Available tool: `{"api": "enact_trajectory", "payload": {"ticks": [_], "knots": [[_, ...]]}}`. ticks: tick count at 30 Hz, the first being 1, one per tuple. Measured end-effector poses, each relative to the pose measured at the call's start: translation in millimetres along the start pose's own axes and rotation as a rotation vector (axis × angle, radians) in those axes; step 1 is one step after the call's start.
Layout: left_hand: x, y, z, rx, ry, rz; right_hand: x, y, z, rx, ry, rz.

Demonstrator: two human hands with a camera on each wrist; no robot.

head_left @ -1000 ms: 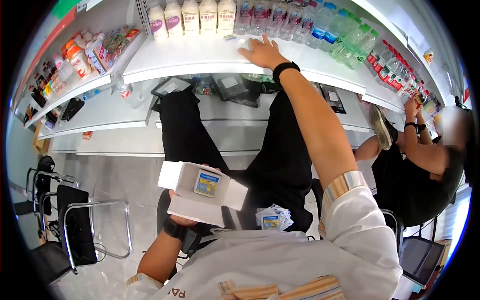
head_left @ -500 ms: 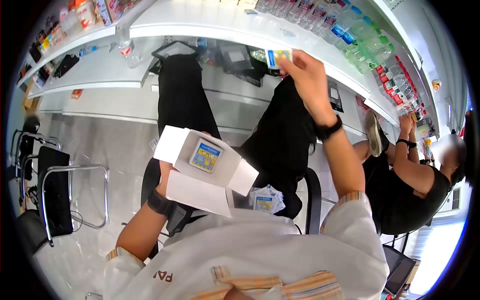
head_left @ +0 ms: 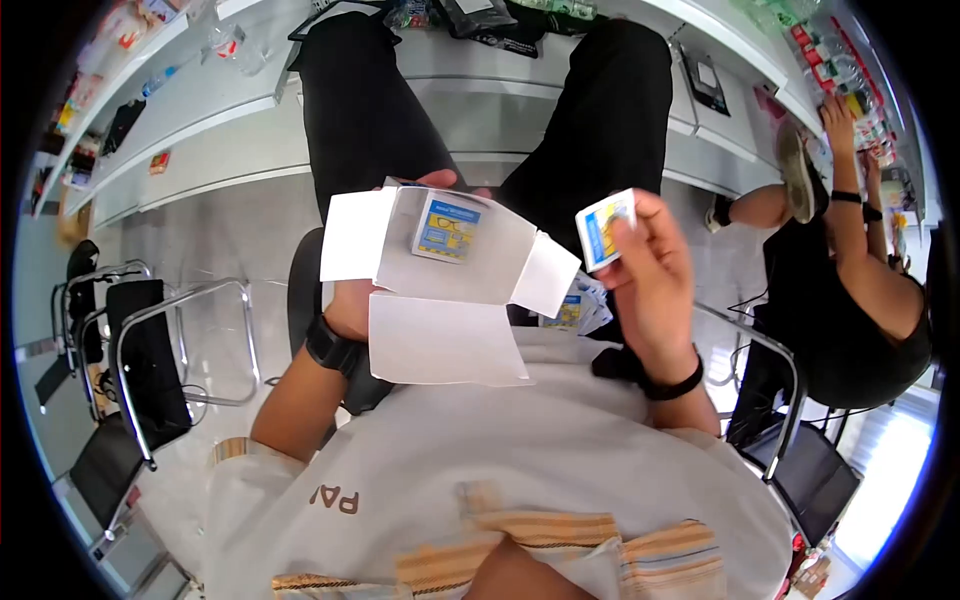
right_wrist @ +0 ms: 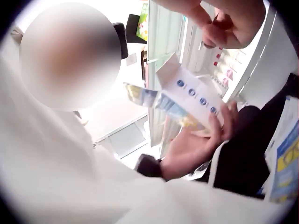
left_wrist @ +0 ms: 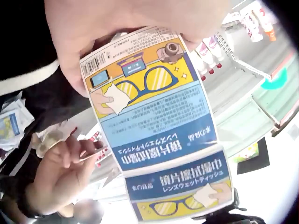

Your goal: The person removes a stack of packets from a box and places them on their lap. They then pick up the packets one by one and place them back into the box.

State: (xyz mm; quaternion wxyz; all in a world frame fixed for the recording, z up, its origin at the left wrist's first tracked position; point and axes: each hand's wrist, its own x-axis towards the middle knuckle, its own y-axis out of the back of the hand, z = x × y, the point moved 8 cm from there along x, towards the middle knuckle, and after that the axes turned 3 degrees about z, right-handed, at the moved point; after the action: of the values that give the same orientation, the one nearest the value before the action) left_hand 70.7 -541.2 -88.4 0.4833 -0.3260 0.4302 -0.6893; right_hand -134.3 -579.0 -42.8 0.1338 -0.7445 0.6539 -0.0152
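Observation:
My left hand [head_left: 352,308] grips a small open carton of lens wipes [head_left: 450,340], its white flaps spread. A blue-and-yellow lens wipe packet [head_left: 447,230] lies inside. In the left wrist view the carton's printed side [left_wrist: 159,102] shows glasses and a wiping hand, with left fingers curled over its edge. Right of the carton, my right hand [head_left: 655,285] pinches another lens wipe packet [head_left: 598,235] between thumb and fingers. A pile of loose packets [head_left: 568,312] rests on my lap, partly hidden by the carton; the right wrist view shows packets [right_wrist: 287,158] at its edge.
White shelving [head_left: 470,55] runs in front of my knees, with dark packages [head_left: 478,18] on a lower shelf. Bottles [head_left: 840,70] line the upper right. A chair [head_left: 140,345] stands at left. Another person [head_left: 850,310] sits at right, reaching towards the shelf.
My right hand was on the shelf by a packet, picked it up and drew it back beside the carton. My view has tilted down; the left hand still holds the carton.

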Motion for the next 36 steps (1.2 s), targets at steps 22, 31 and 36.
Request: {"api": "enact_trajectory", "payload": {"ticks": [22, 31, 36], "knots": [[-7, 9, 3, 0.087, 0.149, 0.362, -15, -33, -45, -0.11, 0.625, -0.192], [-13, 7, 9, -0.047, 0.137, 0.296, -10, -32, -47, -0.101, 0.507, -0.229], [-16, 4, 14, 0.011, 0.125, 0.336, -6, -29, -37, -0.182, 0.275, -0.316]]}}
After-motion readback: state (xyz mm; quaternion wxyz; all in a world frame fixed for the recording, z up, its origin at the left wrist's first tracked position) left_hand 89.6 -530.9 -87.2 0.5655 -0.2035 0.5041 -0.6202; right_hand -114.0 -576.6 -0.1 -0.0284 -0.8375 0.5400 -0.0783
